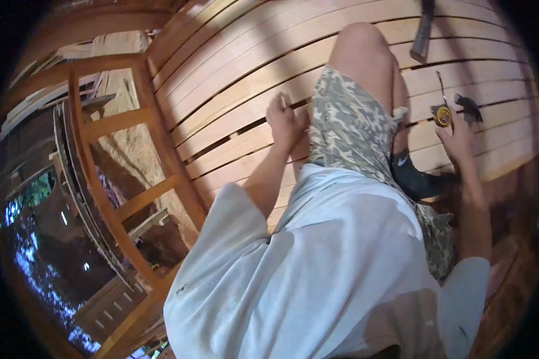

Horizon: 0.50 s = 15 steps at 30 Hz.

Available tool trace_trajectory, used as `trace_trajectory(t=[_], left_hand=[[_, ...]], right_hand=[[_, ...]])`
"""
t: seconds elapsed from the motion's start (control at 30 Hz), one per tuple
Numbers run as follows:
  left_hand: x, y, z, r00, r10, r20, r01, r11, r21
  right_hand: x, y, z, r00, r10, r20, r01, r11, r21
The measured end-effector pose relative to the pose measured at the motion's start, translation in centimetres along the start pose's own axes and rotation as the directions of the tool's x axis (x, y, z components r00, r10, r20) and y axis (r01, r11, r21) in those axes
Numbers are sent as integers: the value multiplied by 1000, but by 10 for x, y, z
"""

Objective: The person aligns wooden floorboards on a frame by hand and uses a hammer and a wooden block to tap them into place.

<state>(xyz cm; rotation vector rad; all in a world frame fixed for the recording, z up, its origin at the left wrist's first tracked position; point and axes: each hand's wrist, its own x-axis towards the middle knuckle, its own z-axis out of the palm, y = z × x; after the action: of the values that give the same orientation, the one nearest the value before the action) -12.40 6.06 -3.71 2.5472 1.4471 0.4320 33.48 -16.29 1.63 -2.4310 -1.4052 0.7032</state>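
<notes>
Left hand (286,125) curls over the planks (221,70), its contents unclear; right hand (459,142), stretched forward, holds a tape measure (442,116).

Looks like a building site or timber workshop, likely a wooden structure partly built. Plank floor (206,96) of pale bare boards, dark gaps between some. Open wooden frame (117,123) along the floor's left edge, uprights and crosspieces uncovered; rough timber and green foliage (36,192) visible through it. Tape measure (442,116) near the floor's right edge, dark long tool (424,36) toward its far edge.
</notes>
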Motion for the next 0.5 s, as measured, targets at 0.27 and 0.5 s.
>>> trace_trajectory(t=[0.27,0.5], left_hand=[[-123,-5,-70,978,-176,113,173,984,33],[-130,-8,-27,965,-262,-4,262,965,-6]], right_hand=[[23,-14,23,933,118,-340,-97,992,78],[122,-73,4,940,214,-266,-89,906,414]])
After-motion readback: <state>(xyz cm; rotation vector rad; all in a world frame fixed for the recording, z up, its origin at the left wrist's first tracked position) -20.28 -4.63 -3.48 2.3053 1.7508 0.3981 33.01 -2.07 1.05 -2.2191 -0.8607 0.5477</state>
